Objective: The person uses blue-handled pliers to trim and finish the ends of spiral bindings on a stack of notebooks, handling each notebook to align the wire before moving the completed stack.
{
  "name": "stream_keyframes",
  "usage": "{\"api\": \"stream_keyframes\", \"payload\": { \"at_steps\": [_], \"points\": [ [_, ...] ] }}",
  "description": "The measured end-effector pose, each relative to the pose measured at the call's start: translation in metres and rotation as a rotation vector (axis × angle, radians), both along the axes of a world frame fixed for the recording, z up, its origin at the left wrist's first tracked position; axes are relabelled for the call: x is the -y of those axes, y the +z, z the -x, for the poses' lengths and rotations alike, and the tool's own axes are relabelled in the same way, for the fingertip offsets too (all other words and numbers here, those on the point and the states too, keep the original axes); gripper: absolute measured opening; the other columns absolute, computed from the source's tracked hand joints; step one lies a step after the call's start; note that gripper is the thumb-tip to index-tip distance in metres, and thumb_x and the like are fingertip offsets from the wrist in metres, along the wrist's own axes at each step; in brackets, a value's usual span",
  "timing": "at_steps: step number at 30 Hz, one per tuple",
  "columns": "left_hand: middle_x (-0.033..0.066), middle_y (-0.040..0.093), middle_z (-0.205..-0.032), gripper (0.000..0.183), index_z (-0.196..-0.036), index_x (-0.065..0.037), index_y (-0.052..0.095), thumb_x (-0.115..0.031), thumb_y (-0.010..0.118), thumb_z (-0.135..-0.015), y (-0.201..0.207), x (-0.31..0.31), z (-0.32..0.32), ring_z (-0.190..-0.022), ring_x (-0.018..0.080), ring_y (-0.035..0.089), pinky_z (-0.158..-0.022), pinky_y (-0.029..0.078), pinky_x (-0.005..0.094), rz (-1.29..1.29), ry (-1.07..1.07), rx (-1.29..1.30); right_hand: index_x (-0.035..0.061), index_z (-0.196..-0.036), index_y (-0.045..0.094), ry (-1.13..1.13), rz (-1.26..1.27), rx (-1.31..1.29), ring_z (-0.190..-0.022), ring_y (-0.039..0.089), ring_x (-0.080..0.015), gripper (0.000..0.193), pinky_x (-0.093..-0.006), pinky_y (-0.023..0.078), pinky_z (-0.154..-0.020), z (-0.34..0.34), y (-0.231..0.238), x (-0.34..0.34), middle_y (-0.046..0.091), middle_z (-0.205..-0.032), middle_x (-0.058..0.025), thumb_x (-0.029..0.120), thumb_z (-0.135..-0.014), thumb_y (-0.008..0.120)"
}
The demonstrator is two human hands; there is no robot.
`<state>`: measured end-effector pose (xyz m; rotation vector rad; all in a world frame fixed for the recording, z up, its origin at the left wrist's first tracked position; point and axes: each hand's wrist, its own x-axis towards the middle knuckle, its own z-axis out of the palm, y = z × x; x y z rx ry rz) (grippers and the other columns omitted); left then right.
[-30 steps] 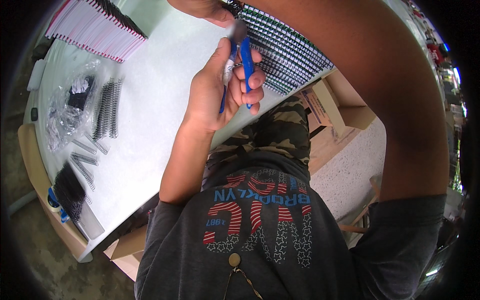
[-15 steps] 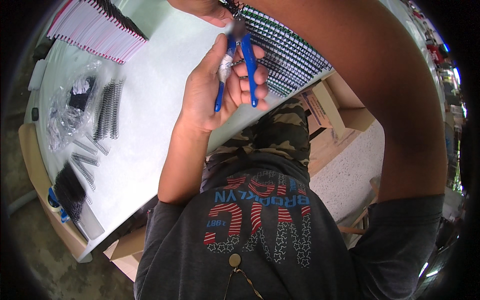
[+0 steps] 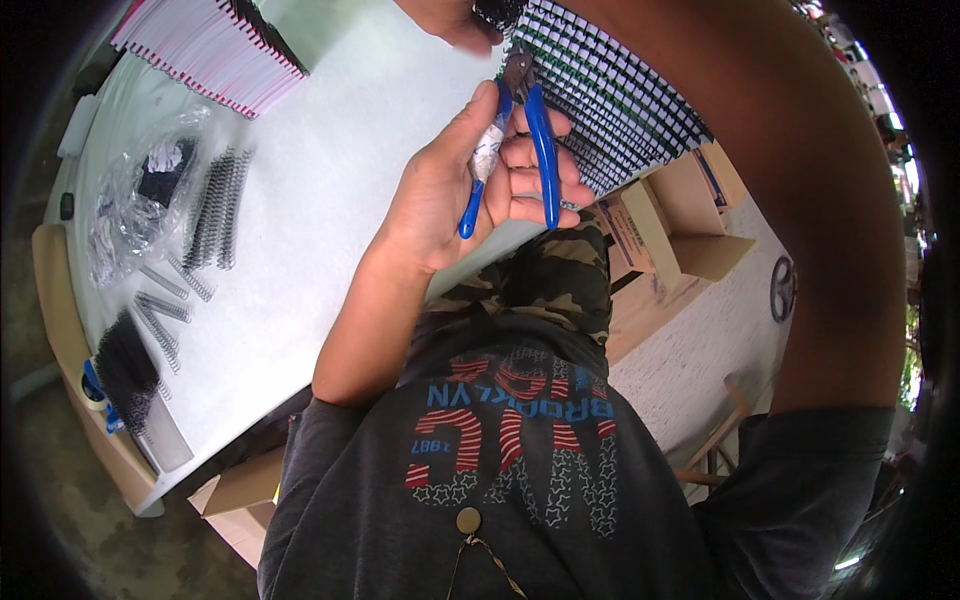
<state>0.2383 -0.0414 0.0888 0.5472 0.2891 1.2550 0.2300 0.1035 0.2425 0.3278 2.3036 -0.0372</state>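
In my left hand (image 3: pixel 450 190), palm up, rests a pair of blue-handled wire cutters (image 3: pixel 541 155); white tape is wound round one handle. The handles stand apart, with my thumb along one side and my fingers curled behind the other. The jaws point away from me, at the corner of a row of notebooks bound with black spiral coils (image 3: pixel 610 95). My right arm crosses over the far side of these notebooks. My right hand (image 3: pixel 450 22), cut off by the top edge, has its fingers bunched beside the coil ends near the jaws; whatever they pinch is hidden.
On the white table (image 3: pixel 290 250), a stack of red-edged notebooks (image 3: pixel 215 55) stands far left. Nearer are a clear plastic bag (image 3: pixel 130 240), loose spiral coils (image 3: pixel 215 210) and a black coil bundle (image 3: pixel 128 365). Open cardboard boxes (image 3: pixel 650 235) lie right of my legs.
The cutters and my left hand have shifted right and slightly nearer in view. My right hand has also moved right and up, drawing away from the jaws. The cutters stay in my left hand.
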Motion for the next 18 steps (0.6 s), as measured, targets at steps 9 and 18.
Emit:
{"api": "stream_keyframes", "payload": {
  "at_steps": [9,18],
  "points": [
    [0.0194,0.061,-0.097,0.062,-0.118,0.002,0.046,-0.048,0.017,-0.097,0.003,0.003,0.002,-0.095,0.0379,0.061,-0.082,0.049,0.0497,0.024,-0.007,-0.007,-0.0001,-0.089,0.069,0.005,-0.006,0.005,-0.081,0.062,-0.0291,0.036,-0.0377,0.047,-0.074,-0.003,0.018,0.001,0.067,-0.089,-0.0162,0.028,-0.067,0.072],
    [0.0197,0.061,-0.096,0.062,-0.119,0.003,0.046,-0.048,0.018,-0.097,0.006,0.001,0.010,-0.097,0.0402,0.060,-0.082,0.050,0.0497,0.026,-0.073,0.048,-0.0001,-0.089,0.069,0.009,-0.012,-0.006,-0.081,0.062,-0.0291,0.037,-0.0376,0.047,-0.075,-0.006,0.031,0.002,0.067,-0.089,-0.0161,0.029,-0.067,0.071]
  ]
}}
